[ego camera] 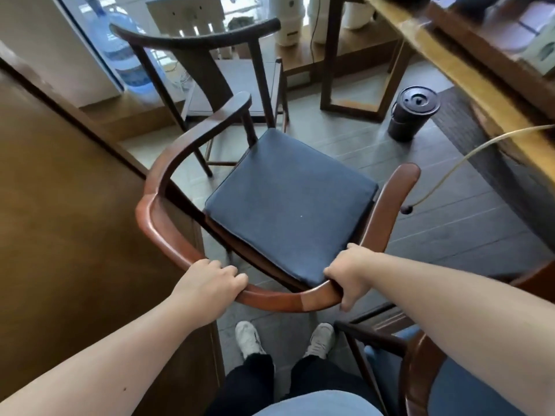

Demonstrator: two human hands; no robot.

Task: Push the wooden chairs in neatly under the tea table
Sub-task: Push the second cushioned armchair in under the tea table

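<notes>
A reddish-brown wooden chair with a curved back rail and a dark blue seat cushion stands right in front of me, its seat facing away. My left hand grips the back rail at the lower left. My right hand grips the same rail at the lower right. The tea table, a long yellowish wooden slab, runs along the upper right, apart from the chair. A darker wooden chair stands behind, near the window. Part of a third chair with a blue seat shows at the lower right.
A brown wooden cabinet fills the left side, close to the chair's left arm. A black lidded bucket stands on the tiled floor by the table leg frame. A pale hose hangs from the table. A water jug sits at the window.
</notes>
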